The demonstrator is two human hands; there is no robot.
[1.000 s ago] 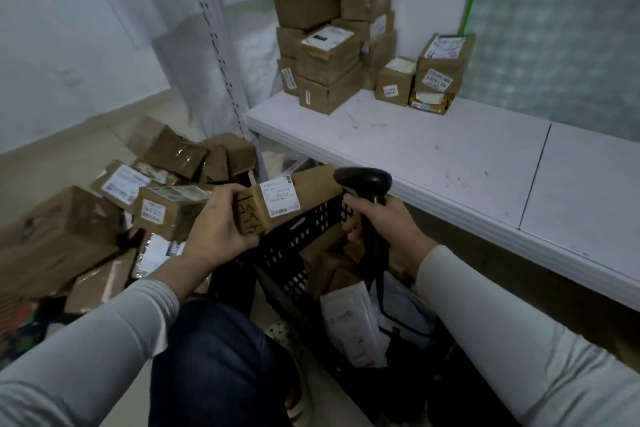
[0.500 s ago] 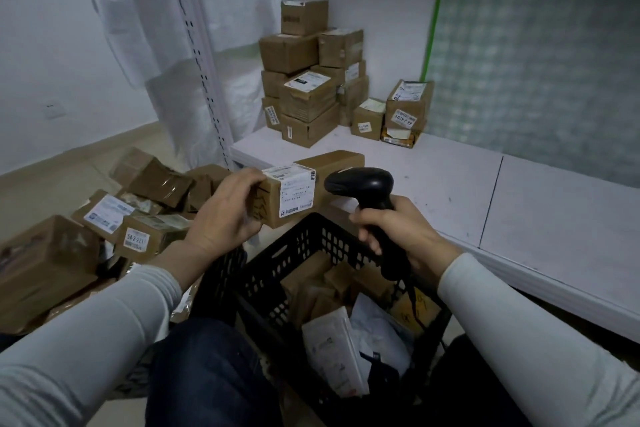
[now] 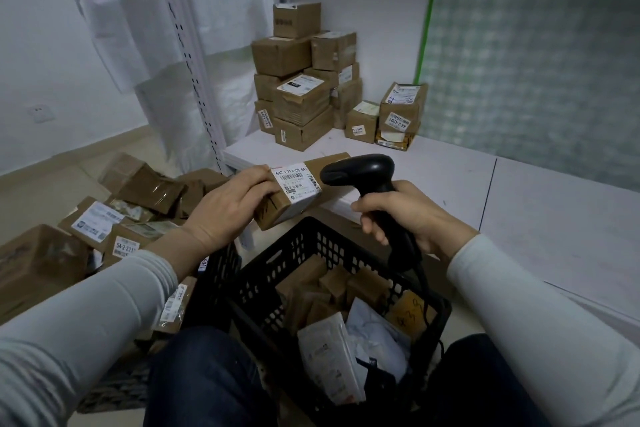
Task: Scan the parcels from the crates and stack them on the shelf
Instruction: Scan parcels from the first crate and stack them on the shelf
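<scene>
Left hand [image 3: 228, 204]: gripping the near end of a long cardboard parcel [image 3: 273, 215], fingers [image 3: 254, 177] curling closed over its top edge.
Parcel position: hanging in the air above the far rim of the crate, just in front of the shelf edge, white barcode label facing up.
Right hand [image 3: 408, 215]: holding the black scanner [image 3: 360, 170] by its handle, fingers [image 3: 367, 220] wrapping fully round it.
Scanner head: pointing left at the label, just beside it; contact impossible to judge.
Crate [image 3: 263, 284]: sitting on the floor between the knees, holding small boxes [image 3: 332, 284] and pale mailing bags [image 3: 329, 364].
Shelf [image 3: 450, 184]: carrying stacked parcels [image 3: 298, 94] in its back left corner, with a few more standing just right of them.
Floor parcels [image 3: 93, 222]: lying heaped to the left of the crate.
</scene>
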